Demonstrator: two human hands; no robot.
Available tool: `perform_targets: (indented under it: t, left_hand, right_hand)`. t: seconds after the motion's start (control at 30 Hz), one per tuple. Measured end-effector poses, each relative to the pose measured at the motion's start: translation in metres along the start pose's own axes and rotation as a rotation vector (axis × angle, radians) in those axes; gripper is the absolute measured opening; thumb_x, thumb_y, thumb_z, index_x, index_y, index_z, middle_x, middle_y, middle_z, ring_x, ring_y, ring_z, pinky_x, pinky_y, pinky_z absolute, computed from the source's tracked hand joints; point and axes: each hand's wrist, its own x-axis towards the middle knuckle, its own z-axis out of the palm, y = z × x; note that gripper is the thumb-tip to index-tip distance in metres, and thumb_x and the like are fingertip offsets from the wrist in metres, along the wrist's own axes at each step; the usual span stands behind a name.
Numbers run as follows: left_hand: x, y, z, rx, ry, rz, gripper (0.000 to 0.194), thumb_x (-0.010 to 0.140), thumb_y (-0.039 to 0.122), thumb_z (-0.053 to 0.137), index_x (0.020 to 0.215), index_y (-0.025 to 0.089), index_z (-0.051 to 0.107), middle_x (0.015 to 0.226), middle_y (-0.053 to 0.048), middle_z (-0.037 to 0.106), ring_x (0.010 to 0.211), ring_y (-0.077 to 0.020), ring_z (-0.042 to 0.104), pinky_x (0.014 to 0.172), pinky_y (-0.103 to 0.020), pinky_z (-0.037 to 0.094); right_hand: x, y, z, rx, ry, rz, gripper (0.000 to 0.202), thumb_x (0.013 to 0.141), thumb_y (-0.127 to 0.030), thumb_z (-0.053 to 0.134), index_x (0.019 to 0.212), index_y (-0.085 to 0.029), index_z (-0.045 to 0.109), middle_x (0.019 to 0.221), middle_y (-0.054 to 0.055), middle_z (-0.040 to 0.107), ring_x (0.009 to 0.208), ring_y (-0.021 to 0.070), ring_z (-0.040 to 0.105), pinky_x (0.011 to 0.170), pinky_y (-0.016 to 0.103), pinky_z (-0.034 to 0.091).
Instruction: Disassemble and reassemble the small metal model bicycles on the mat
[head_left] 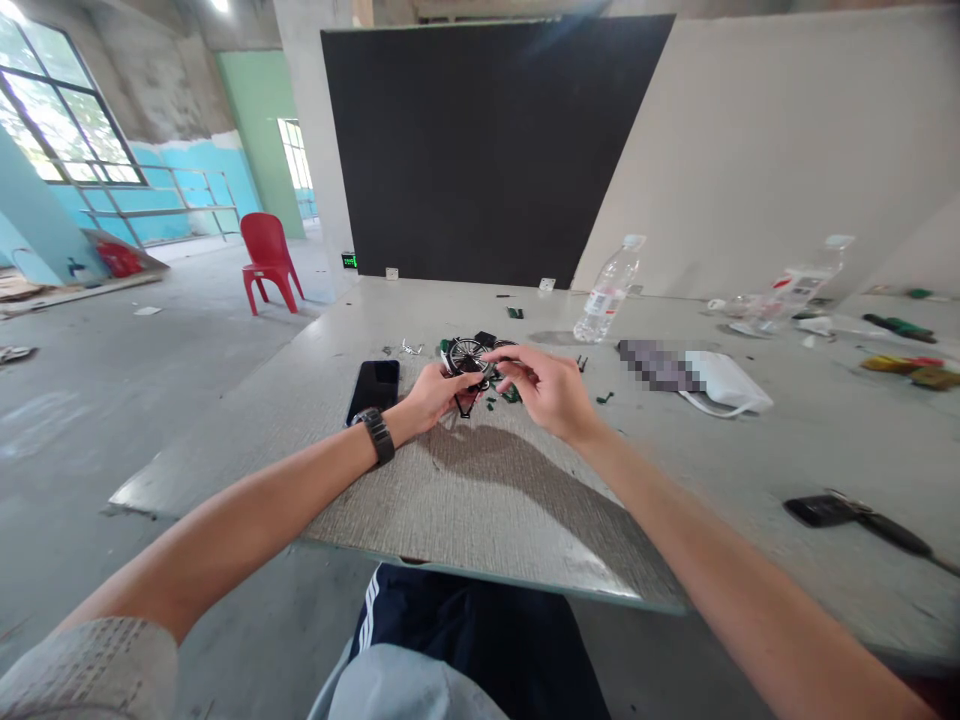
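Near the middle of the table, my left hand (435,396) is closed on a small black model with a spoked wheel (466,356). My right hand (541,386) is at the model's right side, with thumb and index finger bent close to the wheel; whatever lies between those fingertips is too small to make out. Small green and black pieces (513,395) lie under and beside the hands. A silvery bit (411,348) rests just left of the model. A black watch is on my left wrist.
A phone (377,388) lies left of my left hand. Clear bottles (609,292) stand at the back right. Right of my right hand are a white pouch (726,382) and black keys (821,510). A black panel (487,150) stands behind the table.
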Motion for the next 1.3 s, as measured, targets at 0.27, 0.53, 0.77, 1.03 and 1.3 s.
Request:
perform_targets:
  t: [0.27, 0.53, 0.77, 1.03, 1.3]
  left_hand:
    - [-0.0008, 0.0012, 0.0019, 0.024, 0.053, -0.005, 0.006, 0.086, 0.011, 0.076, 0.086, 0.008, 0.07, 0.073, -0.005, 0.072, 0.062, -0.0116, 0.068, 0.066, -0.026, 0.054]
    - [0.0002, -0.0008, 0.0004, 0.025, 0.041, 0.001, 0.008, 0.083, 0.013, 0.078, 0.084, 0.009, 0.071, 0.074, -0.005, 0.072, 0.062, -0.0116, 0.068, 0.065, -0.026, 0.053]
    - [0.0021, -0.0025, -0.0005, 0.016, 0.053, 0.002, 0.013, 0.08, 0.014, 0.083, 0.083, 0.008, 0.071, 0.075, -0.006, 0.072, 0.064, -0.0126, 0.068, 0.067, -0.028, 0.054]
    - [0.0037, -0.0045, -0.0011, 0.016, 0.066, 0.003, 0.01, 0.082, 0.013, 0.08, 0.081, 0.008, 0.071, 0.072, -0.006, 0.071, 0.063, -0.0123, 0.066, 0.066, -0.027, 0.052]
    - [-0.0024, 0.0027, 0.0034, 0.015, 0.027, -0.02, 0.011, 0.082, 0.011, 0.079, 0.084, 0.008, 0.069, 0.074, -0.005, 0.071, 0.064, -0.0123, 0.068, 0.066, -0.027, 0.052]
  right_hand:
    - [0.0001, 0.0017, 0.0043, 0.045, 0.086, 0.095, 0.032, 0.101, -0.049, 0.058, 0.094, -0.021, 0.072, 0.075, 0.002, 0.074, 0.049, 0.0119, 0.064, 0.053, 0.027, 0.046]
    - [-0.0002, 0.0065, 0.0056, 0.067, 0.11, 0.151, 0.041, 0.096, -0.062, 0.061, 0.09, -0.021, 0.069, 0.074, 0.003, 0.074, 0.047, 0.0124, 0.062, 0.047, 0.027, 0.044]
    - [0.0003, 0.0047, 0.0075, -0.031, 0.125, 0.145, 0.041, 0.097, -0.061, 0.059, 0.088, -0.022, 0.069, 0.07, 0.002, 0.072, 0.047, 0.0132, 0.063, 0.052, 0.029, 0.045]
    - [0.0006, 0.0046, 0.0074, -0.045, 0.135, 0.14, 0.043, 0.097, -0.062, 0.059, 0.087, -0.021, 0.068, 0.071, 0.002, 0.072, 0.046, 0.0126, 0.061, 0.051, 0.029, 0.042]
    - [0.0024, 0.0007, 0.0063, 0.019, 0.115, 0.142, 0.04, 0.099, -0.06, 0.057, 0.089, -0.022, 0.063, 0.075, 0.002, 0.072, 0.047, 0.0121, 0.061, 0.052, 0.029, 0.044]
